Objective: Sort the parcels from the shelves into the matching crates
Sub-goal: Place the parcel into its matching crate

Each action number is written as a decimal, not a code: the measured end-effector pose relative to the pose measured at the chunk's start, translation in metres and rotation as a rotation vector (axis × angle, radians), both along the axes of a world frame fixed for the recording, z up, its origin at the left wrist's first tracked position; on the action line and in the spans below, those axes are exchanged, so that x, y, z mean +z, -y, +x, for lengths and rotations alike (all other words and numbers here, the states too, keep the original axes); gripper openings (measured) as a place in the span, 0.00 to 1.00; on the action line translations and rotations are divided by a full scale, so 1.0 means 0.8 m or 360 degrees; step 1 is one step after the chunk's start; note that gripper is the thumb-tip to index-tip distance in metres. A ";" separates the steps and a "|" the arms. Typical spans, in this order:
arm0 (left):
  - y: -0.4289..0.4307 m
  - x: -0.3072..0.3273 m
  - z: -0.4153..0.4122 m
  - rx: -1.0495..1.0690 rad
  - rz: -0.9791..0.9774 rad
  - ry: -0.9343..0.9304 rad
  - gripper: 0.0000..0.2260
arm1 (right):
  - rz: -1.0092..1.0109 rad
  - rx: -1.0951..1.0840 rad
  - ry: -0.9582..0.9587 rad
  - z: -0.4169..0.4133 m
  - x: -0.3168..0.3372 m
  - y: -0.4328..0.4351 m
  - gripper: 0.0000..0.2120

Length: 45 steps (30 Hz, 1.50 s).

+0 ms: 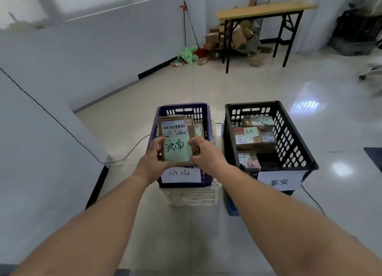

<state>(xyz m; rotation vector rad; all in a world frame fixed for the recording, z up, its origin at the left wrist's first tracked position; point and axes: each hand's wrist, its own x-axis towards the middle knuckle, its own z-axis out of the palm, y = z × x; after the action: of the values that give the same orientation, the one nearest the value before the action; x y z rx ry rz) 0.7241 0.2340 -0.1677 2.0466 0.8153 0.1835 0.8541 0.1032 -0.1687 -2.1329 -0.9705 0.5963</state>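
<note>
Now my left hand (pixel 154 158) and right hand (pixel 203 153) grip the parcel (pixel 175 139) by its lower corners above the blue crate (pixel 203 110).

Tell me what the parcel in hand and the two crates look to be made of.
The parcel looks like brown cardboard, with a matte brown surface. A green paper note and a printed label are stuck on it. The blue crate and the black crate are likely moulded plastic, going by their slotted lattice walls and slight sheen.
</note>
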 end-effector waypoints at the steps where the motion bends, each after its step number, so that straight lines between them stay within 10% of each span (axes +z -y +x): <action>1: -0.006 -0.001 0.010 0.0007 0.0004 -0.0006 0.32 | 0.0004 -0.0006 -0.0004 0.010 0.000 -0.006 0.22; 16: -0.148 -0.021 0.193 -0.0171 0.0039 -0.0031 0.34 | -0.0153 -0.0127 0.0096 0.174 0.002 -0.128 0.22; 45: -0.246 -0.400 0.328 -0.0431 -0.0254 -0.0812 0.36 | -0.1360 -0.0205 -0.0066 0.258 -0.354 -0.281 0.24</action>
<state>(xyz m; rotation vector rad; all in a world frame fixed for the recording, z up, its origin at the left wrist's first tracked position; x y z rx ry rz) 0.9863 0.4309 -0.4880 2.0486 0.8100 -0.5580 1.0605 0.3280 -0.4518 -2.8694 -0.5860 1.1272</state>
